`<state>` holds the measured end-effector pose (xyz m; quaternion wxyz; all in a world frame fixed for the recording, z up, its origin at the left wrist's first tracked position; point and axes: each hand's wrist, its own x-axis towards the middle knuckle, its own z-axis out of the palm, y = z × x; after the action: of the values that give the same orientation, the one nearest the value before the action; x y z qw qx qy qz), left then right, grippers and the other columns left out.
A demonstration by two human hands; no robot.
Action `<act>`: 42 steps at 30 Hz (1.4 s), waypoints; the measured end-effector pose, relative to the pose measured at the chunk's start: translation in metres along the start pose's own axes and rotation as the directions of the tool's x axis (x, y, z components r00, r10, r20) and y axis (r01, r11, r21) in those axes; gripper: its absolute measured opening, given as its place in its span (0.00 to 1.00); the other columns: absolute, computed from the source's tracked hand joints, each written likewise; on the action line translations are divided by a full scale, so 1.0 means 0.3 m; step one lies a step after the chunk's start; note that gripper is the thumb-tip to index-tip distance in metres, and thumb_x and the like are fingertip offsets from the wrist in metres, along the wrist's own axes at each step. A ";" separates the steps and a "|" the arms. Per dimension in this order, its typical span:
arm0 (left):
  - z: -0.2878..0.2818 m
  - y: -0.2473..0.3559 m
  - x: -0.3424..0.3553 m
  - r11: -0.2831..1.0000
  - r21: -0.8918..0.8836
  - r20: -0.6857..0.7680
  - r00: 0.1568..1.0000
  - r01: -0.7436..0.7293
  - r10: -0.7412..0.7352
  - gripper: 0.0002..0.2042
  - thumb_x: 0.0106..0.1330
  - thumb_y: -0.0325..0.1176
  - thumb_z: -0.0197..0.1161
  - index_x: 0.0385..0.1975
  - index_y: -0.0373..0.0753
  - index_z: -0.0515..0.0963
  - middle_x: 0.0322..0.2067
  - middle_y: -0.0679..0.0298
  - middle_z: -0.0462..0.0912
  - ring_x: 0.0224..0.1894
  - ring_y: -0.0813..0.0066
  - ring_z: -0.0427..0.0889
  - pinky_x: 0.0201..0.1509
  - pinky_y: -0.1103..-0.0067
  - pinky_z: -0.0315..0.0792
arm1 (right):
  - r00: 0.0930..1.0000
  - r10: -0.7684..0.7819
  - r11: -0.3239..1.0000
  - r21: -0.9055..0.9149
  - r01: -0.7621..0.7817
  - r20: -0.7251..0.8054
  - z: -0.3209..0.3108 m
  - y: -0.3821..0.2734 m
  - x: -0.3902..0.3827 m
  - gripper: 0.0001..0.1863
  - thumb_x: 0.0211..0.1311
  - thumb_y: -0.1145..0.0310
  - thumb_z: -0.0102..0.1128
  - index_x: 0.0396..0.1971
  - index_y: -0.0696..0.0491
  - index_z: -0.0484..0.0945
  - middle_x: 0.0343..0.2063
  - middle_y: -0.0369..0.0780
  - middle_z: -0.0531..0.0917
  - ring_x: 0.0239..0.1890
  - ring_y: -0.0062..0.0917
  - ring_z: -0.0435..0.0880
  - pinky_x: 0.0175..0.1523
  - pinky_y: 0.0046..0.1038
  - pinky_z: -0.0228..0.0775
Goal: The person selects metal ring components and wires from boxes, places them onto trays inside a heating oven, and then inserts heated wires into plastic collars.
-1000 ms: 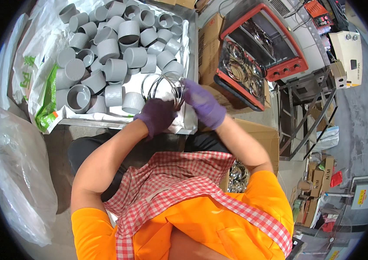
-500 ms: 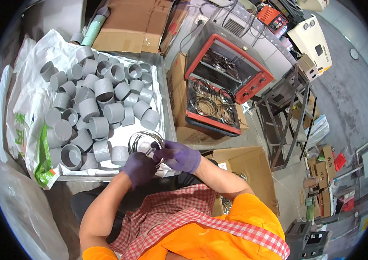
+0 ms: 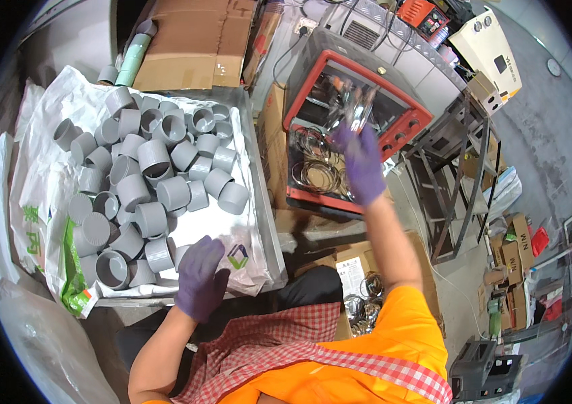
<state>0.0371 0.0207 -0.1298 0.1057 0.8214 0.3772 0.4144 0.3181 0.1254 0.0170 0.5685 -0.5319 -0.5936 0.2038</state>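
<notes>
Though blurry, rings (image 3: 360, 108) in right grip (image 3: 363, 165)

A dark metal frame (image 3: 483, 156) stands on grey floor (image 3: 458, 296), cardboard boxes (image 3: 516, 259) piled farther right.

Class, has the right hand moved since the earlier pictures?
Yes: the right hand has moved rightward and forward, from the tray to the red oven.

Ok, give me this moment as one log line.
Left hand: open, empty, over tray edge | Right hand: holding blurred rings at open oven | Cups: grey, heaped in tray
</notes>
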 end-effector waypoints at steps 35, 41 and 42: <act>-0.200 -0.028 0.046 0.991 0.001 -0.151 0.980 0.133 -0.131 0.20 0.48 0.22 0.64 0.44 0.34 0.72 0.44 0.55 0.77 0.47 0.60 0.75 0.50 0.73 0.68 | 0.639 -0.495 0.802 0.027 0.597 0.589 0.285 0.039 0.013 0.14 0.53 0.70 0.59 0.40 0.55 0.76 0.37 0.41 0.79 0.40 0.31 0.77 0.47 0.29 0.68; -0.444 0.031 -0.742 0.561 -0.488 -0.548 0.266 0.668 -0.793 0.16 0.62 0.29 0.55 0.48 0.30 0.70 0.44 0.57 0.76 0.45 0.74 0.75 0.52 0.79 0.68 | -0.306 0.172 0.959 -0.089 0.267 0.936 0.429 0.185 -0.827 0.15 0.54 0.62 0.55 0.40 0.52 0.75 0.41 0.47 0.78 0.44 0.39 0.77 0.48 0.34 0.68; -0.427 0.037 -0.936 0.334 -0.383 -0.470 0.129 0.861 -0.873 0.16 0.62 0.32 0.55 0.46 0.29 0.71 0.44 0.55 0.77 0.45 0.71 0.76 0.52 0.77 0.68 | -0.358 0.317 0.919 -0.191 0.345 0.878 0.476 0.248 -0.941 0.16 0.53 0.62 0.55 0.41 0.51 0.75 0.41 0.46 0.78 0.45 0.40 0.77 0.48 0.35 0.68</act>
<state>-0.1589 -0.2032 -0.2119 0.2054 0.2658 0.7875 0.5167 0.1607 -0.0404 -0.2139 -0.2922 -0.2202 -0.8307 0.4196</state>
